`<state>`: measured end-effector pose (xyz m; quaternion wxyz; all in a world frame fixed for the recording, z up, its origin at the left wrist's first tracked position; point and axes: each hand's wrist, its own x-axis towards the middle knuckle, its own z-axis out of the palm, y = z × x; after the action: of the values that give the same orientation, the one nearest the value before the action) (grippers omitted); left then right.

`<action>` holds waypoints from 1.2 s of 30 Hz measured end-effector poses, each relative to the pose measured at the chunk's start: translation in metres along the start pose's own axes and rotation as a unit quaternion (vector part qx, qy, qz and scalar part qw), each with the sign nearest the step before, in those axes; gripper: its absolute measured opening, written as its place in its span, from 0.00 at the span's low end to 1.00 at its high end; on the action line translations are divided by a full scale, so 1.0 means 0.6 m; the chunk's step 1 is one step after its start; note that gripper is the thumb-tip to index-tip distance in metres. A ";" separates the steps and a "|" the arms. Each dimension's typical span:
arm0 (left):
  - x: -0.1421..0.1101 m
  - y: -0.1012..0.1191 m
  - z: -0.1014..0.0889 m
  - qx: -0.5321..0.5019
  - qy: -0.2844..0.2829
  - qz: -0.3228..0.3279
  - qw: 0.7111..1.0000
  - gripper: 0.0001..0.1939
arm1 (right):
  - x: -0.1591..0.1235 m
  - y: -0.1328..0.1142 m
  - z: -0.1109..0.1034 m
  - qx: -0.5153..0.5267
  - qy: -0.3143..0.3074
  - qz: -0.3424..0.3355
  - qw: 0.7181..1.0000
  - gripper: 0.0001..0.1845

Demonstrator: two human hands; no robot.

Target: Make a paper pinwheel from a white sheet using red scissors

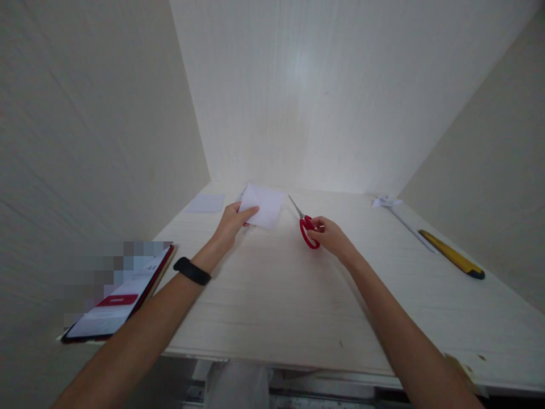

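My left hand [235, 221] pinches a white sheet of paper [267, 205] by its left side, thumb on top. A fold or crease shows at the paper's upper left, where something thin and dark-edged pokes out; I cannot make out what it is. In my right hand [328, 232] are red-handled scissors [309, 233], held by the handles, with the tip pointing up and left toward the paper. The blades look closed and stand a little apart from the sheet's right edge. A black band [192, 271] is around my left wrist.
Another white paper piece [206, 203] lies at the back left. At the right are a white stick with a paper pinwheel-like top [386, 201] and a yellow-and-black cutter [452, 254]. An open folder [123, 307] lies by the left edge. Walls enclose the white tabletop [272, 307].
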<state>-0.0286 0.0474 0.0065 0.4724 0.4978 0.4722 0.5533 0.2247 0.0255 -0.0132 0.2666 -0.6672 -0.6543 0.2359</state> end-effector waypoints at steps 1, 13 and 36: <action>0.002 -0.003 -0.002 0.003 0.000 -0.004 1.000 0.05 | -0.002 -0.003 0.002 0.027 -0.007 0.003 1.000 0.15; 0.007 -0.007 -0.007 0.004 -0.015 -0.015 1.000 0.12 | -0.015 -0.024 0.011 0.221 -0.020 0.054 0.973 0.12; 0.009 0.001 -0.006 -0.123 0.070 0.016 0.990 0.04 | -0.012 -0.019 0.031 0.214 0.060 -0.016 0.975 0.25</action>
<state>-0.0324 0.0525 0.0072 0.4873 0.4035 0.4239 0.6481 0.2039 0.0193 -0.0197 0.4456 -0.5972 -0.5817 0.3262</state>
